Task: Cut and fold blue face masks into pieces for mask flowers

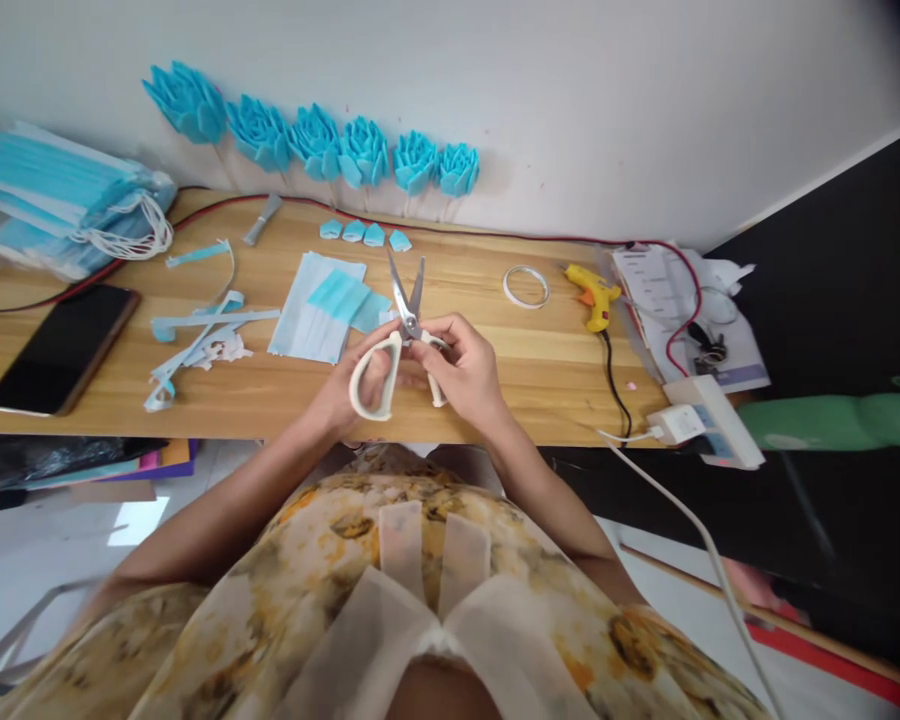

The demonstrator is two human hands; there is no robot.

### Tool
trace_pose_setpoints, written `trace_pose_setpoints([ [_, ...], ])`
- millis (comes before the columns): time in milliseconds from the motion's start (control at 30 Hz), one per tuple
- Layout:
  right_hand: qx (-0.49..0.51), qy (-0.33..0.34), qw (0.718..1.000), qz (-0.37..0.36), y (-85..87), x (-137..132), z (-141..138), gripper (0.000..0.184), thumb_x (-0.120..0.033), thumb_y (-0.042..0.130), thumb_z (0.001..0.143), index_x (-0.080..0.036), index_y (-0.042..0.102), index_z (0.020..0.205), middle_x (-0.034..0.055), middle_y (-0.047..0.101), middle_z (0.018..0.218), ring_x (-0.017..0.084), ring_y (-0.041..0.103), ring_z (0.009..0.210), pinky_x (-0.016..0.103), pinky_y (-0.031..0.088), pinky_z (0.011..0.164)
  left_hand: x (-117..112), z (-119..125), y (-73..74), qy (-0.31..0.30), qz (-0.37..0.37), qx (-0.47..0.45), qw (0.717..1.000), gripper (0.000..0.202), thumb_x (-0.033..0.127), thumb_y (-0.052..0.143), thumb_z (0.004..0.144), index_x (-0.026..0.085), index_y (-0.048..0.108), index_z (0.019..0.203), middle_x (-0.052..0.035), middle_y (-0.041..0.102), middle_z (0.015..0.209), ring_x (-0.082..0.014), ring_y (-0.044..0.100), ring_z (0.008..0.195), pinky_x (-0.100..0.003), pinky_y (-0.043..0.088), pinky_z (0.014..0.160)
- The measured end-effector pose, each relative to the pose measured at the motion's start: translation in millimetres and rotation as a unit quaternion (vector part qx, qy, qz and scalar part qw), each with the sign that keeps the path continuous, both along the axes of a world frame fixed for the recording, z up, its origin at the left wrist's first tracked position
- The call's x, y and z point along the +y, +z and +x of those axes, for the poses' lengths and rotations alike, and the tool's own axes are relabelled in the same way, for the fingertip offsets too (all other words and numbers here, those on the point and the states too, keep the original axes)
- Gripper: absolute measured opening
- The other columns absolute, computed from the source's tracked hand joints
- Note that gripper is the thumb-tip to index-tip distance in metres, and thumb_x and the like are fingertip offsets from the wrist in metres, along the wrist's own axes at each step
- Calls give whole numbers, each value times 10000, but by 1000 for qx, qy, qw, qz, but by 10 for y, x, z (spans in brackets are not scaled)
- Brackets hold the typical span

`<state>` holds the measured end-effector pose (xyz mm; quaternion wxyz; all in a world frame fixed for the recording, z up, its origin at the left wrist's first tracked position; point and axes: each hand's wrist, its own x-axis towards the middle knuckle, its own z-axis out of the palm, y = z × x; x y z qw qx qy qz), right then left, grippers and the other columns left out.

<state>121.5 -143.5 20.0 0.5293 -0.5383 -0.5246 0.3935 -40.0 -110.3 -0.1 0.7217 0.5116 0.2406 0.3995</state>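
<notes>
A pair of scissors point(410, 322) with cream handles is held over the front of the table, blades pointing away and partly spread. My right hand point(466, 372) is closed on the right handle, its thumb near the pivot. My left hand point(349, 390) is closed around the left handle; part of it shows through the loop, and some fingertips are hidden behind. A small pale scrap point(388, 317) shows by the left fingertips; whether it is held I cannot tell. Just beyond lie a flat light-blue mask sheet point(307, 318) and blue fabric pieces point(339, 294).
Several blue fabric flowers point(315, 142) lean against the wall, with small cut petals point(353, 231) before them. Left are stacked masks point(52, 195), cut strips point(195, 345) and a phone point(64, 350). Right are a wire ring point(526, 287), yellow glue gun point(594, 297) and power strip point(712, 425).
</notes>
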Motion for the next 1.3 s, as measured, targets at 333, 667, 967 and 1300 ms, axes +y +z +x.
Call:
trace_pose_setpoints([
  [333, 107, 26, 993, -54, 0, -134, 256, 332, -556, 689, 903, -242, 775, 968, 16, 717, 859, 120, 617, 707, 265, 528, 665, -4, -586, -23, -114, -32, 36, 992, 507, 549, 749, 882, 208, 724, 1257, -160, 756, 1182, -228, 749, 783, -324, 632, 654],
  [667, 342, 119, 914, -183, -172, -64, 201, 319, -477, 755, 850, -169, 757, 933, 0, 685, 754, 68, 554, 587, 183, 484, 523, -152, -574, -69, -87, -22, 46, 995, 358, 381, 800, 866, 251, 769, 1198, -98, 807, 1050, -219, 751, 706, -385, 631, 730],
  [967, 268, 120, 942, -164, -112, -27, 241, 372, -547, 797, 798, -200, 792, 932, 21, 742, 843, 99, 640, 719, 212, 547, 674, -34, -612, 75, -90, 11, 100, 991, 299, 432, 786, 860, 266, 825, 1105, -72, 809, 904, -223, 755, 730, -335, 619, 731],
  [1300, 203, 165, 958, -120, 14, 262, 276, 479, -654, 773, 789, -215, 786, 979, 23, 736, 865, 125, 663, 775, 258, 568, 767, 276, -461, 41, -141, -82, 53, 985, 323, 424, 778, 719, 168, 832, 909, -119, 786, 795, -267, 727, 704, -377, 591, 691],
])
